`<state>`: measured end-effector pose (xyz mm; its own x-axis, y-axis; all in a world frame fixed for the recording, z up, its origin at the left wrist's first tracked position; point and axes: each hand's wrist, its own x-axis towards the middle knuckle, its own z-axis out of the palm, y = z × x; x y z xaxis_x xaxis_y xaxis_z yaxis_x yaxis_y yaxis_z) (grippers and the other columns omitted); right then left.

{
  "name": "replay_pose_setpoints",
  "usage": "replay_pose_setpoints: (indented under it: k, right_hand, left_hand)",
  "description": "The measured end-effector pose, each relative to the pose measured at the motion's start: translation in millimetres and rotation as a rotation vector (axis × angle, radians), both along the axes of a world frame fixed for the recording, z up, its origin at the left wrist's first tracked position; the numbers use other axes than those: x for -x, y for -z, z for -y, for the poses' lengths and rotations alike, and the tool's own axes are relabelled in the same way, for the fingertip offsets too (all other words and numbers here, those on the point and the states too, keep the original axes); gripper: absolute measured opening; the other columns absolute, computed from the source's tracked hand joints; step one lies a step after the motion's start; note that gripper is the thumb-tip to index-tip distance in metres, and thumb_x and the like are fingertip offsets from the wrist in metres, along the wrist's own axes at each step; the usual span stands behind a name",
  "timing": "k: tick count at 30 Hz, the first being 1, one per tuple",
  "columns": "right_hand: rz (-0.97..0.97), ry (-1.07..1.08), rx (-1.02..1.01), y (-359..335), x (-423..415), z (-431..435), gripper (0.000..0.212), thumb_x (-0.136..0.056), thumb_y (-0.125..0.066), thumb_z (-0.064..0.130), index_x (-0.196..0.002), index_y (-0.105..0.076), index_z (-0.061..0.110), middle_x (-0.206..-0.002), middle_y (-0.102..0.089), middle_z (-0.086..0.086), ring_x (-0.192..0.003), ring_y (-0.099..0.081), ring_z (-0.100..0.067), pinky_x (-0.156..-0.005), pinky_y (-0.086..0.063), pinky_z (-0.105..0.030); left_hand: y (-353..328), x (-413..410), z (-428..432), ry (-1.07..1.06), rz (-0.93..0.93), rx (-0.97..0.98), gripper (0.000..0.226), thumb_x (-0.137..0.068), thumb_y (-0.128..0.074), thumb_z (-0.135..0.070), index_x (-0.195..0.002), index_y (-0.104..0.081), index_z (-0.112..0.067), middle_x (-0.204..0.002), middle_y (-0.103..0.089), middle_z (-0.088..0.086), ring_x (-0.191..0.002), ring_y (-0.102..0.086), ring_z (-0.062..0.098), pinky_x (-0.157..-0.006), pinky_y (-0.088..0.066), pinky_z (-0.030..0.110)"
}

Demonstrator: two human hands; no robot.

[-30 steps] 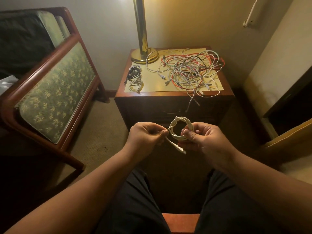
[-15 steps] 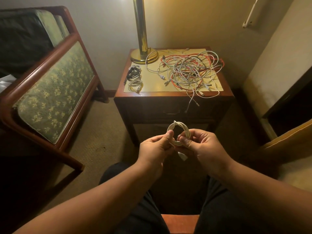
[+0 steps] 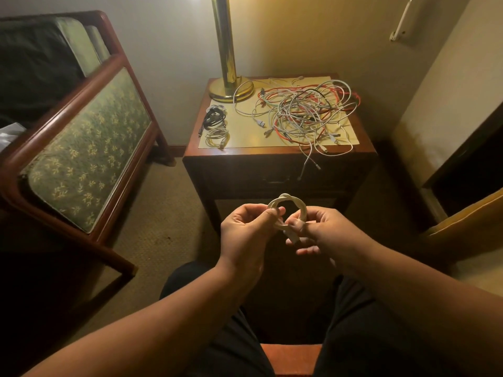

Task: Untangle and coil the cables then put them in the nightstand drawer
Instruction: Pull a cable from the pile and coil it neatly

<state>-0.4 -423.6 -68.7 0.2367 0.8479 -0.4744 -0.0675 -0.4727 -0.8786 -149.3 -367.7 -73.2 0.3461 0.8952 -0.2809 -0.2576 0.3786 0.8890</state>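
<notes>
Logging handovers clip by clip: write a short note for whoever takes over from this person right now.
Left hand: pinches the left side of the white coil.
Right hand: grips the coil's right side; a plug end sticks out by its fingers.
Done: a few coiled cables lie at the left front of the nightstand.
Left: finish this coil, untangle the pile on the right of the top, coil each cable, and put them all in the drawer, which looks closed.

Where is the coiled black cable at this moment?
In the head view, the black cable lies on the nightstand top's left side, just in front of the lamp base, with a pale coil nearer the front edge.
</notes>
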Motion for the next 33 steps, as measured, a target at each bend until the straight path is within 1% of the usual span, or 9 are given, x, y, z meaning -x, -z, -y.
replay_pose_setpoints:
  k: [3, 5, 7, 12, 17, 23, 26, 30, 33]
  right_hand:
    - [-0.107, 0.084, 0.001, -4.5, -0.2, 1.1, 0.013, -0.098, -0.063, 0.015, -0.104, -0.071, 0.008, -0.101, -0.075, -0.013, -0.093, -0.073, -0.028, -0.079, -0.063, -0.042]
    - [-0.103, 0.144, -0.064, -5.9, -0.8, 2.7, 0.011, -0.096, -0.065, 0.012, -0.101, -0.072, 0.006, -0.097, -0.076, -0.012, -0.087, -0.073, -0.024, -0.068, -0.062, -0.033]
    - [-0.069, 0.172, -0.125, -5.0, -1.3, 4.0, 0.009, -0.095, -0.065, 0.008, -0.100, -0.072, 0.005, -0.096, -0.076, -0.012, -0.084, -0.073, -0.023, -0.064, -0.060, -0.028]
    - [0.037, 0.175, -0.177, 4.8, -0.4, 7.1, 0.007, -0.093, -0.067, 0.004, -0.093, -0.073, 0.008, -0.097, -0.074, -0.015, -0.092, -0.073, -0.028, -0.077, -0.063, -0.037]
    - [0.138, 0.122, -0.245, 3.9, 2.2, 9.5, 0.008, -0.095, -0.065, 0.005, -0.094, -0.072, 0.009, -0.086, -0.075, -0.007, -0.080, -0.074, -0.015, -0.067, -0.060, -0.024]
    - [0.103, 0.081, -0.266, 1.2, 4.5, 8.1, 0.008, -0.095, -0.065, 0.005, -0.095, -0.073, 0.006, -0.088, -0.076, -0.011, -0.081, -0.073, -0.018, -0.072, -0.062, -0.028]
    - [0.052, 0.117, -0.257, 0.7, 3.9, 4.5, 0.007, -0.095, -0.065, 0.005, -0.095, -0.072, 0.006, -0.091, -0.077, -0.010, -0.089, -0.074, -0.022, -0.079, -0.063, -0.035]
    - [0.016, 0.181, -0.226, 1.8, 1.4, 1.9, 0.007, -0.094, -0.067, 0.008, -0.096, -0.073, 0.011, -0.097, -0.076, -0.010, -0.102, -0.071, -0.027, -0.089, -0.060, -0.047]
    - [-0.020, 0.250, -0.203, 1.6, -3.0, 0.4, 0.009, -0.094, -0.067, 0.009, -0.098, -0.073, 0.014, -0.097, -0.077, -0.008, -0.105, -0.071, -0.028, -0.094, -0.057, -0.048]
  left_hand:
    - [-0.6, -0.9, -0.3, 0.017, 0.033, 0.021, 0.015, -0.077, -0.075, -0.004, -0.084, -0.062, -0.004, -0.111, -0.066, 0.031, -0.105, -0.072, 0.038, -0.089, -0.058, 0.050]
    - [1.4, -0.7, -3.9, 0.046, 0.012, 0.013, 0.011, -0.088, -0.068, 0.004, -0.084, -0.061, -0.003, -0.106, -0.068, 0.027, -0.103, -0.073, 0.035, -0.090, -0.058, 0.049]
    - [4.9, 0.1, -7.5, 0.069, -0.092, -0.023, 0.007, -0.092, -0.067, 0.001, -0.088, -0.063, -0.004, -0.101, -0.070, 0.021, -0.100, -0.074, 0.032, -0.089, -0.059, 0.048]
    - [12.2, -0.2, -6.7, 0.102, -0.239, -0.016, 0.009, -0.094, -0.067, -0.010, -0.103, -0.067, -0.008, -0.101, -0.072, 0.018, -0.089, -0.075, 0.027, -0.081, -0.062, 0.040]
    - [13.1, -1.1, -4.9, 0.110, -0.246, 0.000, 0.017, -0.089, -0.074, -0.011, -0.103, -0.065, -0.006, -0.099, -0.072, 0.017, -0.088, -0.076, 0.026, -0.080, -0.062, 0.038]
    - [10.8, 1.4, -8.3, 0.005, -0.184, -0.018, 0.027, -0.084, -0.078, -0.002, -0.104, -0.064, -0.011, -0.107, -0.070, 0.019, -0.100, -0.073, 0.033, -0.087, -0.060, 0.053]
    - [7.0, 3.5, -9.0, -0.008, -0.112, -0.062, 0.031, -0.081, -0.078, 0.004, -0.103, -0.063, -0.012, -0.106, -0.070, 0.020, -0.102, -0.072, 0.035, -0.085, -0.060, 0.052]
    - [1.7, 5.6, -11.8, 0.091, -0.039, -0.081, 0.033, -0.080, -0.075, 0.007, -0.105, -0.063, -0.010, -0.103, -0.072, 0.017, -0.099, -0.073, 0.032, -0.076, -0.061, 0.039]
    - [-4.2, 5.8, -21.1, 0.270, -0.051, -0.047, 0.043, -0.078, -0.072, 0.016, -0.111, -0.064, -0.010, -0.100, -0.074, 0.013, -0.092, -0.074, 0.024, -0.068, -0.059, 0.028]
